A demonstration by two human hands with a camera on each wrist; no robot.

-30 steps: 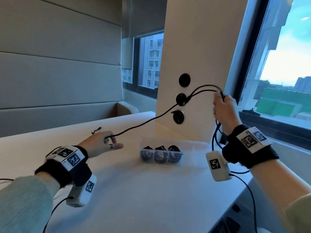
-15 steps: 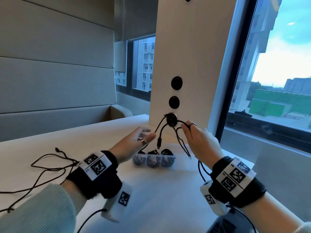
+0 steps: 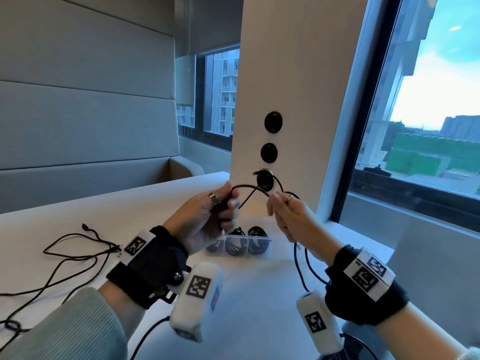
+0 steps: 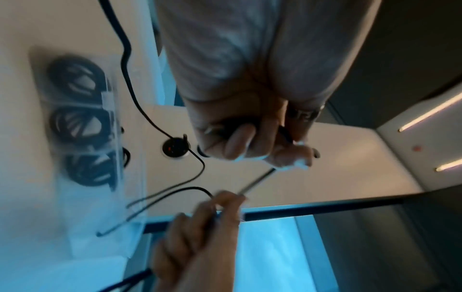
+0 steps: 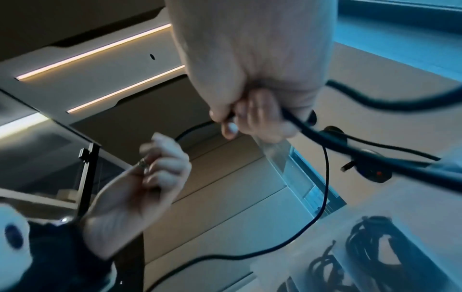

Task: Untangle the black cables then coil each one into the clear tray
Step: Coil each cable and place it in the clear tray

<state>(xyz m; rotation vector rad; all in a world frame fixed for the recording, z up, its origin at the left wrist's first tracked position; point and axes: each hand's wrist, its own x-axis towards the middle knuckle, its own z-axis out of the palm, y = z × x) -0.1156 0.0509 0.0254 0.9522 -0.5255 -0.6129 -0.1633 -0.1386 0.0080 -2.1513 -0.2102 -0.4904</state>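
Above the clear tray (image 3: 270, 246), my left hand (image 3: 228, 206) grips a bunch of black cable (image 3: 248, 186) in curled fingers. The cable arcs across to my right hand (image 3: 275, 206), which pinches it; the rest hangs down below that hand past the table's edge. The left wrist view has my left hand (image 4: 250, 142) closed round the cable, with a taut stretch (image 4: 257, 181) running to the right hand. From the right wrist, my right hand (image 5: 232, 120) pinches the cable (image 5: 323, 177). Three coiled black cables (image 3: 235, 246) lie in the tray's compartments.
A second loose black cable (image 3: 78, 255) sprawls on the white table (image 3: 259, 294) at the left. A white pillar with round black sockets (image 3: 272, 122) rises just behind the tray. A window runs along the right, and grey padded wall panels along the left.
My hands were far apart with the cable stretched and the right hand raised. They have come together above the tray, and the left hand now holds gathered cable.
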